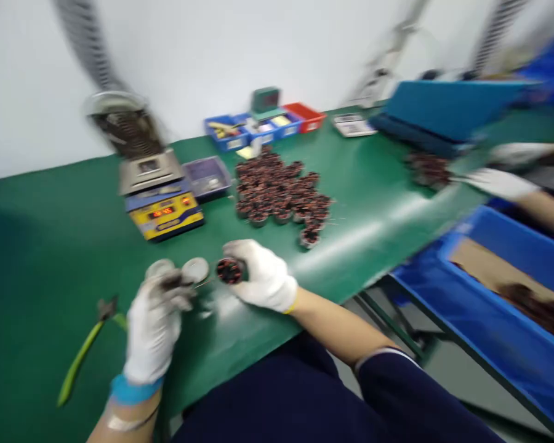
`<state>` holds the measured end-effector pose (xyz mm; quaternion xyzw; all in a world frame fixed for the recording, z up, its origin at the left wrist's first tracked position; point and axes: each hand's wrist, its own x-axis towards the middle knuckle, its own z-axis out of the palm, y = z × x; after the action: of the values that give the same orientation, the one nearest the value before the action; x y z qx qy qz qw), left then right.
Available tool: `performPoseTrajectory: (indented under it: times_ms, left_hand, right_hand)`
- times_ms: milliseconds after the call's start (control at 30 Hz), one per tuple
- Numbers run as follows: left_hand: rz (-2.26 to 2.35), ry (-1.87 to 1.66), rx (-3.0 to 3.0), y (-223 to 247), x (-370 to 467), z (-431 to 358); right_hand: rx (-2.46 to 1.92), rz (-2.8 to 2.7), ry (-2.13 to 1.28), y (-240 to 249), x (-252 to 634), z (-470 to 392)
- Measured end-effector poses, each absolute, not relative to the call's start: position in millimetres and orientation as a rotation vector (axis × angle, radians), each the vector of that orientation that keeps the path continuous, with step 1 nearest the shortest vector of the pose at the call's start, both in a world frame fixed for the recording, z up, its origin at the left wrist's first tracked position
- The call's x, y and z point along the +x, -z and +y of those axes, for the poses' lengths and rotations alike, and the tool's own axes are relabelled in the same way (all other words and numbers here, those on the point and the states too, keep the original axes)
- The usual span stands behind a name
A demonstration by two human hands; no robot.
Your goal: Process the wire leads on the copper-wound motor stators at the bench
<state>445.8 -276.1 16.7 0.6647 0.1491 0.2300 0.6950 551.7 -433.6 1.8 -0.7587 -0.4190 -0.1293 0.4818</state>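
Observation:
My right hand [263,277], in a white glove, grips a small round wire-wound stator [229,271] with dark and copper-red coils facing left. My left hand [157,314], also gloved, has its fingertips pinched around one end of a thin wire [204,283] that runs toward the stator; blur makes the fingertips hard to read. Just beyond those fingers stand two small round pale containers, a right one [195,269] and a left one [160,268]. Green-handled cutters [85,354] lie on the table left of my left hand.
Many similar stators [281,187] are heaped on the green table [351,184]. Behind my left hand stands a yellow-and-blue solder pot [166,212] beside a purple tray [207,175]. Small bins [305,115] line the wall. At right, a co-worker's gloved hands [503,181] work near a blue crate [480,307].

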Motion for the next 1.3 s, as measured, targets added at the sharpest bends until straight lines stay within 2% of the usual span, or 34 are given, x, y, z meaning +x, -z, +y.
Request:
performPoseTrajectory:
  times_ms: [133,267,333,433,500,633,667,867,933,1000,1067,1300]
  left_hand:
    - [0.365,-0.336,1.603,-7.7,437.5,-280.1]
    - [0.418,-0.348,1.638,-12.2,442.7,-297.1]
    - [0.483,-0.458,1.574,-15.9,440.4,-295.1]
    - [0.550,-0.851,1.383,-19.6,437.1,-278.9]
    - [0.560,-0.924,1.378,-20.2,436.8,-268.7]
    - [0.410,-0.387,1.745,-17.9,437.6,-271.2]
    - [0.395,-0.346,1.761,-18.0,437.7,-274.6]
    - [0.523,-0.951,1.405,-22.2,440.3,-269.3]
    - [0.482,-0.866,1.518,-20.2,440.4,-265.7]
    - [0.413,-0.586,1.706,-17.2,439.0,-268.0]
    - [0.369,-0.451,1.788,-16.0,436.8,-273.3]
    - [0.492,-1.017,1.376,-27.7,435.5,-261.7]
  right_hand:
    - [-1.779,-1.159,0.316,12.6,553.9,-435.3]
    - [-1.765,-1.261,0.273,10.1,548.4,-431.8]
    - [-1.759,-1.281,0.240,9.6,547.6,-430.6]
    - [-1.764,-1.282,0.191,10.5,548.7,-430.9]
    - [-1.758,-1.295,0.171,11.1,549.3,-431.9]
    - [-1.737,-1.347,0.125,10.9,549.0,-434.3]
    - [-1.730,-1.360,0.109,10.6,548.8,-435.0]
    - [-1.771,-1.374,0.011,9.7,547.4,-438.7]
    - [-1.779,-1.380,-0.008,10.5,547.2,-438.6]
    - [-1.772,-1.401,-0.025,11.2,547.3,-438.0]
    - [-1.758,-1.430,-0.057,11.2,547.4,-437.6]
    - [-1.834,-1.333,-0.274,2.7,546.6,-440.8]
